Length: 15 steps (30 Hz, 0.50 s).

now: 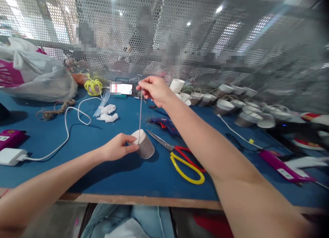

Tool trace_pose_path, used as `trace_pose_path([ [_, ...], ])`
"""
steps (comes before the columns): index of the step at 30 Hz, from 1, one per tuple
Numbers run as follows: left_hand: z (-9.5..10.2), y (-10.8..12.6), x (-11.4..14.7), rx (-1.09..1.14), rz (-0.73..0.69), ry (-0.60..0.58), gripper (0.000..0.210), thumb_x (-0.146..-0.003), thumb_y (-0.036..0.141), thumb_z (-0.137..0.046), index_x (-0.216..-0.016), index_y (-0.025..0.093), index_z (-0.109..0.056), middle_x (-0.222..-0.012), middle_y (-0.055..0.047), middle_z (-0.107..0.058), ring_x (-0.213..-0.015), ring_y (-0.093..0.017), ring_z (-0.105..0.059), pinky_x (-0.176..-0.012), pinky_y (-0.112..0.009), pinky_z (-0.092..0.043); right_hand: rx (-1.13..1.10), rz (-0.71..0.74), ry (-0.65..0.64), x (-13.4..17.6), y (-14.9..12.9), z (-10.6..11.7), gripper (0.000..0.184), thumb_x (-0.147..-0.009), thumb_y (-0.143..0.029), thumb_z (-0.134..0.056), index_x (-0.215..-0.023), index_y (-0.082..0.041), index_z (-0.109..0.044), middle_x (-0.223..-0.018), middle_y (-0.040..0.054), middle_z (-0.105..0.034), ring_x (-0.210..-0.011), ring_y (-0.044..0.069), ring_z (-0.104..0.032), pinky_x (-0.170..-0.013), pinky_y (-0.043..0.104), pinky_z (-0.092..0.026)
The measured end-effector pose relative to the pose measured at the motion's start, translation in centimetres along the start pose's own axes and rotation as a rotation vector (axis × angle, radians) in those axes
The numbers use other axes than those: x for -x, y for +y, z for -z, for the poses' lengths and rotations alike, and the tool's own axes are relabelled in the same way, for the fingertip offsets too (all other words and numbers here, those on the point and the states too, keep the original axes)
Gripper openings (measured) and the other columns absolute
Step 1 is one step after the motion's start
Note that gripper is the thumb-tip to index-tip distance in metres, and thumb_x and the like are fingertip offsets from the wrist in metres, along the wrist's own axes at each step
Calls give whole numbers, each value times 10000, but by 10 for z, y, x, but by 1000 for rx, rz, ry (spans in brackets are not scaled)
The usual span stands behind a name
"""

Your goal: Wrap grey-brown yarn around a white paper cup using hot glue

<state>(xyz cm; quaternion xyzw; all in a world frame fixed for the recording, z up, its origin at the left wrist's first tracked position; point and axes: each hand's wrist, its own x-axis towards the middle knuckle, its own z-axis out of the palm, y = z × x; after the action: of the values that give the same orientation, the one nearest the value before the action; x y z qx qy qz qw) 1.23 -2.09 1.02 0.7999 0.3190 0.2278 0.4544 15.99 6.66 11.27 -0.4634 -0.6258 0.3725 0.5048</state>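
Observation:
A small greyish cup (pixel 147 148) stands tilted on the blue table, narrow end up. My left hand (pixel 117 147) pinches its upper left edge between thumb and fingers, where the lower end of a thin cord (pixel 140 113) lies against it. Above, my right hand (pixel 155 89) pinches the cord's top end, and the cord runs nearly straight up between both hands. Beside the cup lie open scissors (pixel 177 152) with one red and one yellow handle loop. A blue glue gun (pixel 167 125) with a red trigger rests behind them, partly covered by my right forearm.
Several small cups with loop handles (pixel 249 111) crowd the back right. A purple power strip (pixel 282 166) lies at the right, a white charger (pixel 12 156) with its cable at the left. Twine (pixel 56 109), crumpled white scraps (pixel 108 114), a phone (pixel 125 89) and a plastic bag (pixel 38 73) sit behind.

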Motion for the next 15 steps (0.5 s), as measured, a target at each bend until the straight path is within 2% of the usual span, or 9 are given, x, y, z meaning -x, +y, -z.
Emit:
trace_pose_path([
  [2,0,-1,0,2,-5,5,259,-774,297,-460,-680,95,-592,-607,20,-473,-598,-93,-386,-579,-204,-332,42,43,-28,-9,-4,-10,186,-783,-75,-486,-629,-166,-434,-598,-25,-568,-400,25,-415,-351,150,-326],
  [3,0,-2,0,0,-11,6,263,-774,302,-460,-671,97,-588,-602,21,-472,-596,-94,-388,-579,-205,-335,99,50,-109,-9,-5,-15,177,-770,-80,-509,-629,-164,-444,-587,-28,-568,-408,28,-436,-360,149,-346],
  [6,0,-3,0,-17,-38,12,264,-775,303,-461,-642,101,-568,-587,25,-454,-595,-93,-385,-579,-204,-339,430,-34,-489,-1,1,-25,146,-668,-131,-648,-618,-145,-511,-560,-25,-589,-448,50,-518,-409,155,-407],
  [7,0,-3,0,-23,-49,15,264,-776,299,-460,-631,101,-557,-586,26,-445,-598,-92,-379,-580,-203,-338,533,-76,-564,3,5,-24,147,-638,-146,-677,-611,-139,-532,-555,-19,-598,-453,59,-534,-419,161,-419],
  [8,0,-4,0,-28,-57,17,262,-777,291,-457,-619,101,-545,-585,27,-433,-602,-91,-372,-581,-203,-335,611,-108,-582,6,9,-21,139,-635,-163,-681,-608,-137,-547,-557,-11,-607,-451,65,-542,-423,169,-426],
  [10,1,-3,0,-33,-66,17,257,-778,274,-452,-597,103,-517,-584,31,-404,-607,-88,-354,-581,-202,-325,690,-127,-484,10,18,-6,132,-704,-190,-618,-598,-139,-557,-569,8,-617,-445,77,-548,-421,190,-430],
  [12,1,-2,0,-34,-62,8,259,-778,267,-446,-581,106,-494,-583,35,-378,-605,-85,-338,-576,-201,-312,767,-123,-333,12,28,17,210,-769,-200,-531,-565,-148,-536,-554,20,-604,-460,92,-550,-430,210,-426],
  [15,1,-2,0,-38,-48,4,266,-774,274,-445,-567,111,-479,-578,39,-354,-595,-82,-325,-561,-201,-295,905,-127,-143,22,47,57,274,-734,-148,-560,-471,-153,-485,-519,26,-564,-569,119,-574,-528,226,-424],
])
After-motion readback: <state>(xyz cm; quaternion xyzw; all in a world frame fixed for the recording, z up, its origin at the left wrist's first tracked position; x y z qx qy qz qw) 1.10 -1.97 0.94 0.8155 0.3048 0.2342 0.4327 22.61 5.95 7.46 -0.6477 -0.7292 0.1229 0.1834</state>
